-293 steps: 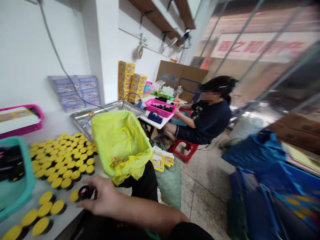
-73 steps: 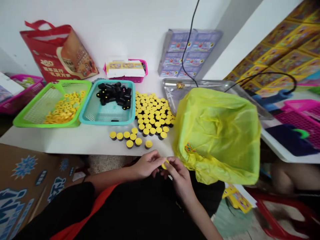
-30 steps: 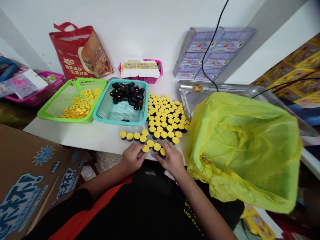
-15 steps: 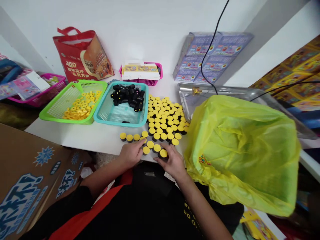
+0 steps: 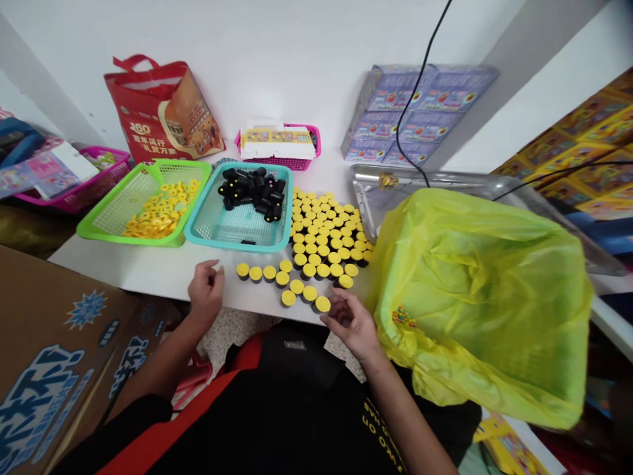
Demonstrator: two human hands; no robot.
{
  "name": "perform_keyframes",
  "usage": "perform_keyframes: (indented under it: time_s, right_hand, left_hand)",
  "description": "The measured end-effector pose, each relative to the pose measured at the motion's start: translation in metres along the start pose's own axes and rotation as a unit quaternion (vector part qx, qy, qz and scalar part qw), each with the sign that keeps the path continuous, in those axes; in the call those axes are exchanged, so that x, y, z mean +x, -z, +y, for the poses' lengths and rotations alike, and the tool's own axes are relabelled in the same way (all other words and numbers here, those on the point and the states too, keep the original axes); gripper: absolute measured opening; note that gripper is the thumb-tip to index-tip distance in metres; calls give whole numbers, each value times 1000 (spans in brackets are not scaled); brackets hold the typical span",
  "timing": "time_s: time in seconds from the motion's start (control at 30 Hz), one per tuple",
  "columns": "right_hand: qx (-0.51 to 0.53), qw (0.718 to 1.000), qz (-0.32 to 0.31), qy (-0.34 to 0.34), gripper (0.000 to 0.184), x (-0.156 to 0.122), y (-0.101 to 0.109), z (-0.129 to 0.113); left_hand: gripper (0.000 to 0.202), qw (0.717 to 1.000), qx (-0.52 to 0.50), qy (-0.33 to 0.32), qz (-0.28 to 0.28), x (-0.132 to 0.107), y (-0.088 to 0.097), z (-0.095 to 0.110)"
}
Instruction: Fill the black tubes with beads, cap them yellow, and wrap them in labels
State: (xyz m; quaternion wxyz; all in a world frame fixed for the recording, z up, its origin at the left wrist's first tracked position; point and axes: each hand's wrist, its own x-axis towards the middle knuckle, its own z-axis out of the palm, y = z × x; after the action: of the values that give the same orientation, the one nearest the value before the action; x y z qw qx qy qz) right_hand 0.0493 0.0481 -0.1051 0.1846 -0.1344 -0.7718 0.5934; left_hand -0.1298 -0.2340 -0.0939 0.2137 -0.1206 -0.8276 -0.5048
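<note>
Watching through the head camera, the only view I have, I see the right hand (image 5: 352, 323) just beside the nearest yellow-topped piece (image 5: 322, 304); its fingers are parted with nothing visible between them, though I cannot tell whether a fingertip touches it. From those fingers the piece lies to the left, near the front edge of the white desk (image 5: 168, 267). It stands upright, yellow face up, its axis vertical. The left hand (image 5: 205, 290) is the farther one, left of the loose group (image 5: 256, 272); its fingers are curled, and from my end I cannot tell whether they hold anything. Behind that group a packed cluster (image 5: 324, 231) stands between a teal basket (image 5: 227, 244) with black parts (image 5: 254, 191) and a large yellow bag (image 5: 445, 369) draped over a basket. Farther left sits a green basket (image 5: 109, 211) with yellow rings (image 5: 158, 218). Beyond the bag I make out a metal tray (image 5: 370, 204), then purple boxes (image 5: 376, 122) by the wall.
</note>
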Motion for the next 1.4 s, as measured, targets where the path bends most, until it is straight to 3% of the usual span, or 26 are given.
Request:
perform_keyframes:
  time_s: [0.1,0.17,0.4,0.57,0.67,0.77,0.87,0.97,1.1,1.2,1.3,1.4]
  right_hand:
    - [-1,1000,-14,-1,53,1,1,-1]
    - [2,1000,-25,-8,53,2,3,-1]
    - [15,999,-34,-8,54,-1,6,2]
    - [9,999,-31,3,50,-5,6,4]
    - [2,999,-25,23,44,-6,5,5]
    - [-2,999,-22,34,36,-7,6,6]
    - [-8,999,-28,44,28,-6,8,7]
    - [-16,998,-29,54,23,-4,8,8]
    - [-59,994,-39,80,19,-6,6,0]
    - [-117,986,-33,112,19,-20,5,-15]
    - [-170,977,-35,125,22,-40,5,-31]
    - [-211,969,-32,127,23,-54,7,-43]
  left_hand:
    - [17,982,-110,155,16,19,-1,-8]
    - [18,964,-167,205,10,26,-2,-9]
    - [30,974,-138,177,-27,25,-1,-4]
    - [27,988,-73,113,-75,20,-3,-7]
    - [26,996,-46,51,-64,11,2,0]
    - [20,999,6,-46,-23,12,13,22]
    - [13,985,34,-171,-12,40,17,54]
    - [19,972,77,-202,-96,96,-5,81]
    - [11,917,238,-151,-282,165,-69,96]
    - [19,891,236,-166,-350,180,-113,99]
    - [22,875,202,-187,-397,179,-136,95]
    - [12,896,146,-188,-374,185,-149,85]
